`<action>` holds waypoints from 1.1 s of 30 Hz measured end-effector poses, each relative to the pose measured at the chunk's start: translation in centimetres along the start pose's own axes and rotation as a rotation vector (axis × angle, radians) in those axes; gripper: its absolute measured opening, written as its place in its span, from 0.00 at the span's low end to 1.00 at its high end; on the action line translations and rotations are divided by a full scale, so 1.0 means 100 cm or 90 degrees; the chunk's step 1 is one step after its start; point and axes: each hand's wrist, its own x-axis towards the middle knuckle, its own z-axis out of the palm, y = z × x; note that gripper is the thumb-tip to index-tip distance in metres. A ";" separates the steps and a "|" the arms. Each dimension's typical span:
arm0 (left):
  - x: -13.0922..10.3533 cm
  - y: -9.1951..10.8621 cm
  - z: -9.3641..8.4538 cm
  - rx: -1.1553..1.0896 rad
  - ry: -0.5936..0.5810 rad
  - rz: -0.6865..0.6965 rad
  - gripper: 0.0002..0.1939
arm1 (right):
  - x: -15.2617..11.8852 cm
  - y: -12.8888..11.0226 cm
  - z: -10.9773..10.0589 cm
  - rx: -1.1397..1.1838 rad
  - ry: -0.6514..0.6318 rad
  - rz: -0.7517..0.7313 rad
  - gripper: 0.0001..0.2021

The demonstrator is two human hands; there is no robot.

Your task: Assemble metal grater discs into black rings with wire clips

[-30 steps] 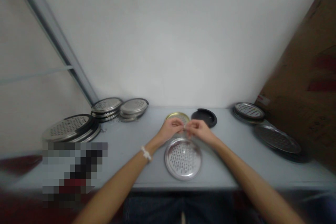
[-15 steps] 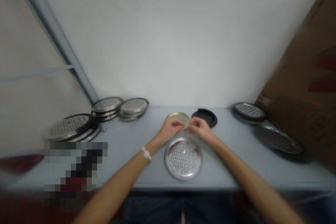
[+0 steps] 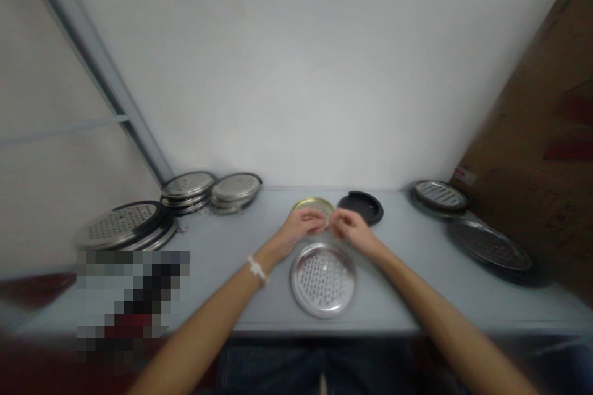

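Above the middle of the table, my left hand (image 3: 304, 226) and my right hand (image 3: 351, 229) face each other, fingertips almost meeting. Both have their fingers bent together in a pinch; anything between them is too small or blurred to make out. Partly hidden behind the left hand lies a round grater disc with a gold-coloured rim (image 3: 311, 204). Just beyond the right hand is a round black plastic holder (image 3: 365, 205). A shiny round metal grater plate (image 3: 324, 280) lies flat nearer me, below both hands and apart from them.
On the left stand stacks of round graters with black edges (image 3: 121, 225), with more stacks (image 3: 189, 185) (image 3: 237, 186) behind. At the right are a slotted disc (image 3: 441, 195) and another grater disc (image 3: 491, 244), beside a large cardboard box (image 3: 532, 154). A white wall (image 3: 315, 74) closes the back.
My hands stay over the same spot, with only small finger movements; the right fingers have shifted slightly left. The discs and stacks have not moved.
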 end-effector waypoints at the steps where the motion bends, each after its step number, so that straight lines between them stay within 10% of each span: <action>1: 0.000 0.000 0.000 -0.010 0.000 -0.004 0.17 | 0.000 0.000 0.000 -0.020 0.007 -0.003 0.06; 17: -0.005 0.000 0.002 0.016 -0.067 -0.041 0.17 | -0.007 -0.006 0.007 -0.224 0.070 -0.124 0.09; 33: -0.008 0.004 0.009 0.342 -0.016 0.223 0.06 | -0.007 0.004 0.001 -0.397 0.107 -0.191 0.09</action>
